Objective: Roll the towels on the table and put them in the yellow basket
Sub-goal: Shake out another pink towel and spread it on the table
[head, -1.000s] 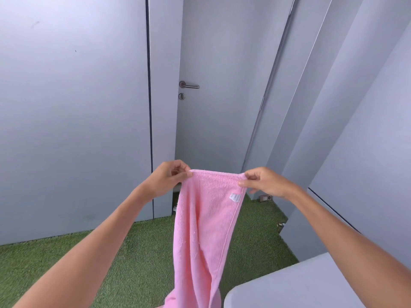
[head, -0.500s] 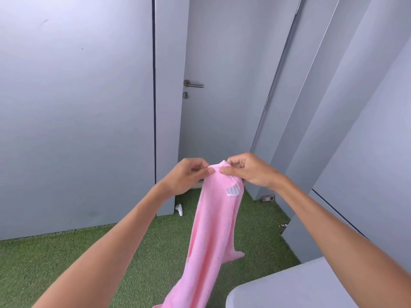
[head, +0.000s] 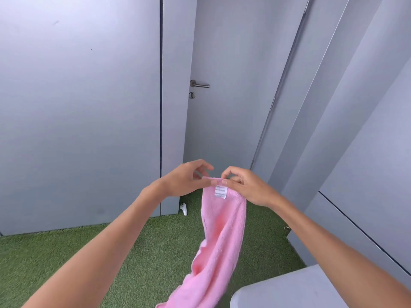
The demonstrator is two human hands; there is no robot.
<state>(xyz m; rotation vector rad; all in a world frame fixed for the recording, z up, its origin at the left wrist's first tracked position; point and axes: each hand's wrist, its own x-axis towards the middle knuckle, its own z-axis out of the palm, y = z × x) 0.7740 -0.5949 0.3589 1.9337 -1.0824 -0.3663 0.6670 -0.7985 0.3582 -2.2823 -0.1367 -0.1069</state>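
Here, both hands are up in the air in front of the gray door (head: 224, 85), and they are close together. The left hand (head: 185, 177) pinches the top edge of the pink towel (head: 219, 236) with its thumb and fingers. The right hand (head: 245, 185) pinches the same top edge just beside it, with its fingers curled over the cloth. The fingertips of the two hands almost touch.

The towel hangs down from the hands in one long, loose strip. It is bunched and folded in on itself. A small white tag (head: 220, 192) is sewn near the top, just under the right hand's fingers. The bottom end of the towel runs out of the picture, so I cannot tell if it touches anything.

The corner of the white counter (head: 289, 290) shows below the door, to the right of the towel's lower part. Green grass carpet (head: 111, 252) covers the floor under the arms. A small white thing (head: 183, 208) lies on the carpet by the bottom of the door frame; it may be a door stop. The door has a metal handle (head: 199, 84).
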